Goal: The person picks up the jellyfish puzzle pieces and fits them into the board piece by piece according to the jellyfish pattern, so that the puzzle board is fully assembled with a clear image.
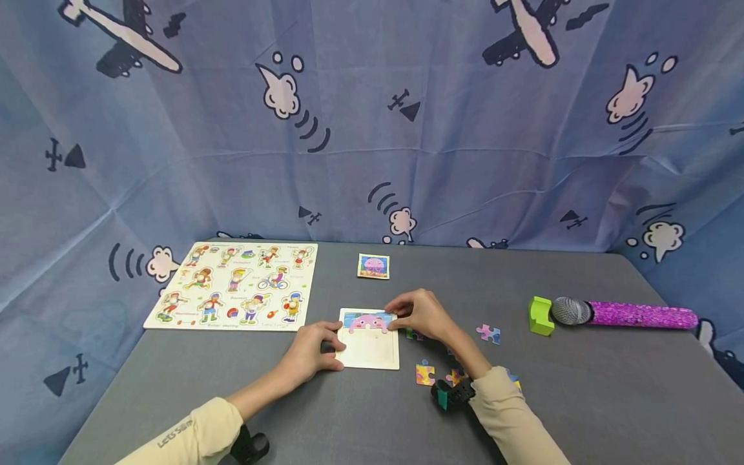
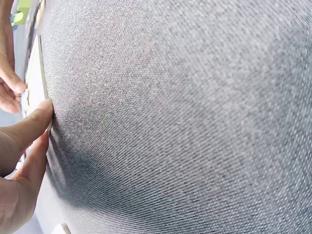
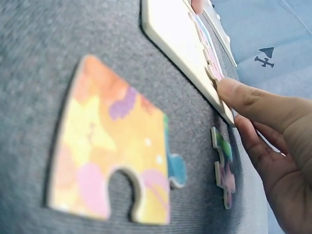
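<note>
A small white jigsaw tray [image 1: 372, 352] lies on the grey table, with joined pieces showing a pink cartoon animal [image 1: 369, 322] along its far edge. My left hand [image 1: 310, 352] holds the tray's left edge, thumb and fingertips against the rim, as the left wrist view also shows. At the far right corner, my right hand [image 1: 421, 315] grips the tray: its thumb [image 3: 239, 95] lies over the end of the joined pieces and its fingers sit at the outer rim. A loose yellow-orange jigsaw piece [image 3: 92, 141] lies near the right wrist, and a green-and-pink piece [image 3: 223, 165] beside the tray.
A large picture board of sports figures [image 1: 232, 284] lies at left. A small pink-and-blue picture card [image 1: 373, 266] is behind the tray. More jigsaw pieces [image 1: 488, 333] lie at right, partly under the right arm. Farther right, a pink microphone [image 1: 639, 314] rests by a green block [image 1: 540, 316].
</note>
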A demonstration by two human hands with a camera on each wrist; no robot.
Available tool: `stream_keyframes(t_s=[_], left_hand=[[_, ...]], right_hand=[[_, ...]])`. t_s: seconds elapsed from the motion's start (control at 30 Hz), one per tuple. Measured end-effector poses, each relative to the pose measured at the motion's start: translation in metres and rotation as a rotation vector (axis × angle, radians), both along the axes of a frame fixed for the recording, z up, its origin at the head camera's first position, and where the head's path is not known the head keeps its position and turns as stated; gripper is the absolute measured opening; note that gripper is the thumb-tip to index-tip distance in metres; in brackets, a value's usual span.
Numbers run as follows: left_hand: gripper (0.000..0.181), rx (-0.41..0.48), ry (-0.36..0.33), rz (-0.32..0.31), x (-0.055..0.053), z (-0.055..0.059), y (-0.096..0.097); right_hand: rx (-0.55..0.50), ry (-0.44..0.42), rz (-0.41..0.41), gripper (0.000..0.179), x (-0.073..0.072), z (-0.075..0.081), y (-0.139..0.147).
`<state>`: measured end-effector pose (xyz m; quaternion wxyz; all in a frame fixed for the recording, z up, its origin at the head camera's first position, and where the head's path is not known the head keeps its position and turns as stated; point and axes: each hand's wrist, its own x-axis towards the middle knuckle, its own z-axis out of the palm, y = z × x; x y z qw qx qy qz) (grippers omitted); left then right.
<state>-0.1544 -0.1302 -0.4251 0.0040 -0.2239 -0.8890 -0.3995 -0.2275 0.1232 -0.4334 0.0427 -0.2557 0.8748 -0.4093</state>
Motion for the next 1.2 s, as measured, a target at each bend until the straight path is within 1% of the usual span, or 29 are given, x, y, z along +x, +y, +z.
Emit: stream_keyframes(t_s=[0.17,0.33,0.47,0.67,0.73,0.8,0.87,0.97,1.07,1.2], left_hand=[[0.023,0.005,-0.008,0.003,0.000,0.001,0.000],[0.023,0.007,-0.015,0.005,0.000,0.000,0.000],[0.023,0.001,-0.005,0.005,0.000,-0.001,0.000],[0.024,-0.004,0.016,-0.004,0.000,-0.001,0.000],[0.023,-0.002,0.019,-0.006,0.000,-0.001,-0.001],[0.022,0.001,0.022,-0.008,0.001,-0.002,-0.001],[0.022,0.003,0.026,-0.011,0.001,-0.002,-0.002],[0.022,-0.004,0.036,-0.016,0.000,-0.003,-0.003],[0.023,-0.007,0.051,-0.023,-0.001,-0.006,-0.004],[0.023,0.011,0.053,-0.037,-0.002,-0.008,-0.006]], right_hand=[[0.027,-0.011,0.008,0.026,-0.001,0.002,0.000],[0.023,0.011,0.012,0.028,0.000,0.002,0.000],[-0.038,-0.009,0.010,0.028,0.002,0.002,0.000],[-0.217,-0.130,-0.021,0.030,0.009,0.004,0.012],[-0.254,-0.166,-0.033,0.032,0.011,0.005,0.019],[-0.262,-0.187,-0.050,0.033,0.015,0.005,0.026],[-0.261,-0.199,-0.066,0.035,0.017,0.005,0.033],[-0.226,-0.195,-0.090,0.037,0.021,0.003,0.042],[-0.146,-0.167,-0.099,0.037,0.024,0.002,0.050],[-0.019,-0.090,-0.084,0.036,0.028,-0.002,0.056]])
